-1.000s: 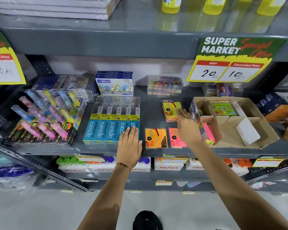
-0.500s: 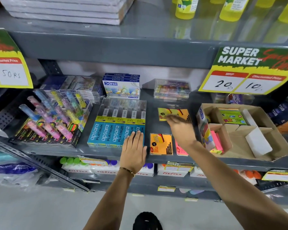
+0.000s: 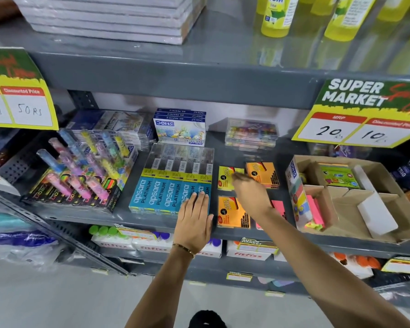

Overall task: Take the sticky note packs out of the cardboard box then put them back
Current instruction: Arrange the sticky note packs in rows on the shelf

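Note:
Several sticky note packs lie on the grey shelf (image 3: 223, 143): a yellow pack (image 3: 224, 177) and an orange pack (image 3: 262, 174) at the back, another orange pack (image 3: 231, 211) and a pink pack (image 3: 278, 205) in front, the pink one partly hidden by my forearm. My right hand (image 3: 250, 192) reaches left with its fingertips on the yellow pack's right edge; I cannot tell whether it grips it. My left hand (image 3: 194, 216) lies flat and open on the blue pencil boxes (image 3: 166, 192). The cardboard box (image 3: 388, 176) stands to the right, holding pink and yellow notes (image 3: 315, 210) and a green pack (image 3: 337, 177).
A highlighter display (image 3: 81, 176) stands at the left. Oil pastel boxes (image 3: 180, 127) and a clear case (image 3: 251, 132) sit at the back. A price sign (image 3: 362, 114) hangs from the upper shelf edge above the cardboard box. Glue bottles (image 3: 276, 15) stand on the upper shelf.
My right hand moved left, away from the cardboard box, to the yellow pack. An orange pack now lies beside the yellow one at the back. My left hand stayed on the pencil boxes.

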The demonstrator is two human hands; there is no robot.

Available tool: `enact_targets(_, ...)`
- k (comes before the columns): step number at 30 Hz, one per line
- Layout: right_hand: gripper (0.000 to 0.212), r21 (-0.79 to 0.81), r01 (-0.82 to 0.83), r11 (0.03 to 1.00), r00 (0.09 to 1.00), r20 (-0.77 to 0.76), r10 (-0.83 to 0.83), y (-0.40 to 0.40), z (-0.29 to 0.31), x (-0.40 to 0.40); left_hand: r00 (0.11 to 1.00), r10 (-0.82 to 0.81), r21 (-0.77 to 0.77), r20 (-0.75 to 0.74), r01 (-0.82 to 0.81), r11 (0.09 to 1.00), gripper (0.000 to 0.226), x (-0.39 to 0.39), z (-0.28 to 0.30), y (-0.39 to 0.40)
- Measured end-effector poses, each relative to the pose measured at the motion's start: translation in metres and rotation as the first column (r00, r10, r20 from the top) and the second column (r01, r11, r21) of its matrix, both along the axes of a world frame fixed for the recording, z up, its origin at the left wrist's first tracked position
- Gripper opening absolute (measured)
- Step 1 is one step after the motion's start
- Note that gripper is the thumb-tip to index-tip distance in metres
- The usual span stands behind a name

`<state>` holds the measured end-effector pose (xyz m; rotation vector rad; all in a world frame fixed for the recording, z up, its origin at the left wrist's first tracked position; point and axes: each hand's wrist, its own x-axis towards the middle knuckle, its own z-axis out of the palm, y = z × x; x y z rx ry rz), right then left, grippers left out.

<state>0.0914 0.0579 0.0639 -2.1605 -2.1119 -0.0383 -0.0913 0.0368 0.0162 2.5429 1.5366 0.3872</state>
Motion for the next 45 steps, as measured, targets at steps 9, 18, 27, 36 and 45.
enact_targets(9, 0.059, -0.165, 0.196, 0.967, 0.981, 0.027, -0.195, -0.012, 0.012, 0.047, 1.000, 0.006, 0.006, -0.004, -0.006, 1.000, 0.056, 0.002, 0.001, -0.001)
enact_targets(18, 0.061, 0.299, 0.008, 0.954, 0.998, 0.052, -0.025, -0.045, 0.006, 0.047, 1.000, 0.016, -0.002, -0.009, -0.016, 1.000, 0.063, 0.002, 0.001, -0.002)
enact_targets(27, 0.041, 0.380, -0.258, 0.888, 0.961, 0.004, 0.277, -0.087, -0.025, 0.008, 1.000, 0.011, 0.011, 0.021, -0.011, 1.000, 0.063, 0.001, 0.001, -0.003)
enact_targets(36, 0.046, 0.239, -0.283, 0.929, 0.957, 0.013, 0.289, -0.091, -0.045, -0.005, 1.000, 0.006, 0.022, 0.020, -0.007, 1.000, 0.064, 0.002, 0.002, -0.004)
enact_targets(45, 0.034, 0.257, -0.261, 0.930, 0.963, 0.005, 0.269, -0.088, -0.048, -0.010, 0.999, 0.003, 0.018, 0.039, -0.003, 1.000, 0.063, 0.002, 0.001, -0.004)
